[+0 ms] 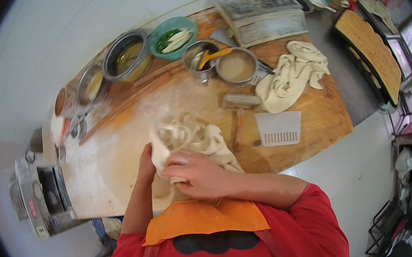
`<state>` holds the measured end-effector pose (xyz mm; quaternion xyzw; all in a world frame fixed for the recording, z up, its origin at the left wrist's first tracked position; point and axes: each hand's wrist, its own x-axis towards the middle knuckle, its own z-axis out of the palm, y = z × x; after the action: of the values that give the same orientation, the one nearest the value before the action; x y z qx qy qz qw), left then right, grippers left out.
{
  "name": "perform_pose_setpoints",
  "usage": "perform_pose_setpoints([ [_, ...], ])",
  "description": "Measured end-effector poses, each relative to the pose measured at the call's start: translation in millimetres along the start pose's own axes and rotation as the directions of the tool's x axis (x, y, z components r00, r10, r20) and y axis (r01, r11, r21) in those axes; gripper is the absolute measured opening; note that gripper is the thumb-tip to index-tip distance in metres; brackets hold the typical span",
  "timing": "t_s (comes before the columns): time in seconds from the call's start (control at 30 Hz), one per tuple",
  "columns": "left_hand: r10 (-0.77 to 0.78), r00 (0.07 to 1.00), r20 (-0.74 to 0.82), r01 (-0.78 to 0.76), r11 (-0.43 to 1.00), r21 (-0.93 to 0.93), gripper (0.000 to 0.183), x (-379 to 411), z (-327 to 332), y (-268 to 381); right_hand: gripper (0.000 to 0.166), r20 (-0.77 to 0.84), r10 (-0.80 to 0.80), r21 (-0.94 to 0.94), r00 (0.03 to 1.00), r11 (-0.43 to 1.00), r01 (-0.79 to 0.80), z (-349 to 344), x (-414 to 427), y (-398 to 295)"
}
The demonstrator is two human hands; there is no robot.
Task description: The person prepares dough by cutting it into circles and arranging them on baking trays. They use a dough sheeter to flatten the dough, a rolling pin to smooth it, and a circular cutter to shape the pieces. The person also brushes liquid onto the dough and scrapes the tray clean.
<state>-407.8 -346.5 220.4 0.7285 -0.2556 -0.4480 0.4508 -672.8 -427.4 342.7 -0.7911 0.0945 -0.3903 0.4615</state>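
Observation:
A bunched cream-coloured cloth (205, 138) is held up in front of me over the floured wooden worktable (108, 182). Its upper folds are blurred. My left hand (147, 163) grips it from the left side, the fingers mostly hidden behind it. My right hand (197, 173) lies across its near edge with the fingers curled around a fold. Beyond it on the tabletop are a spiked roller (242, 101) with a wooden handle and a white plastic scraper (278, 128) with slots along one edge.
A second rumpled cream cloth (283, 82) lies at the right. Along the back stand a turquoise basin (190, 46) with chopped greens, a metal pot (194, 68) holding a yellow-handled tool, a pan of pale grains (236, 65) and an oil bowl (124, 62). A long wooden rod (129, 100) lies left.

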Motion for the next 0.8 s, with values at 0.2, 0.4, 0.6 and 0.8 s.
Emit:
perform_pose_setpoints([
  [0.2,-0.077,0.9,-0.429,0.02,0.991,-0.134,0.031,-93,-129,-72,0.062,-0.211,0.509,-0.357,0.834,0.755,-0.551,17,-56,63],
  [0.4,0.055,0.839,-0.541,-0.284,0.893,-0.349,0.012,-193,-198,-149,0.073,-0.097,0.549,-0.229,0.83,0.8,-0.555,139,-40,83],
  [0.6,-0.103,0.749,-0.655,-0.255,0.867,-0.428,0.01,-277,-271,-206,0.07,0.164,0.447,-0.255,0.879,0.88,-0.4,370,86,110],
  [0.8,-0.211,0.552,-0.807,-0.311,0.846,-0.434,0.009,-333,-366,-262,0.069,0.352,0.28,-0.445,0.893,0.89,-0.103,580,212,84],
])
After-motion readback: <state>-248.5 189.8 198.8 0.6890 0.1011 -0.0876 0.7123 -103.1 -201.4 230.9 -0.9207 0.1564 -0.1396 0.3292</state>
